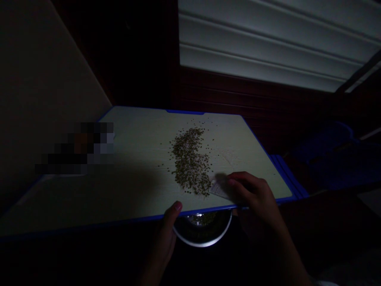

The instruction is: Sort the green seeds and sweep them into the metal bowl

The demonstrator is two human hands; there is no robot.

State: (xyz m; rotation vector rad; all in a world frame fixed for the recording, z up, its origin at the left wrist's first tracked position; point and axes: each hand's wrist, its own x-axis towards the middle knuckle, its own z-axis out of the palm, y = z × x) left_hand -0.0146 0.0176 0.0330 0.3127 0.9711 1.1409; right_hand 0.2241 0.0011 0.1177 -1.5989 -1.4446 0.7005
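Observation:
Small dark seeds or grains (190,161), mixed with paler bits, lie in a loose pile on a light folding table (139,127) with a blue edge. My right hand (253,190) pinches a thin, pale, flat card (220,187), its tip touching the pile's near right side. Below the table's front edge is a round metal bowl (202,240), with some grains showing inside; the tabletop hides its far part. My left hand (168,230) is at the bowl's left rim, thumb up against the table edge and the other fingers mostly hidden.
A blurred-out object (86,149) stands at the table's left side by a pale wall (44,71). Dark wood and a white slatted panel (268,43) are behind. Dark blue plastic things (327,155) stand at the right. The light is dim.

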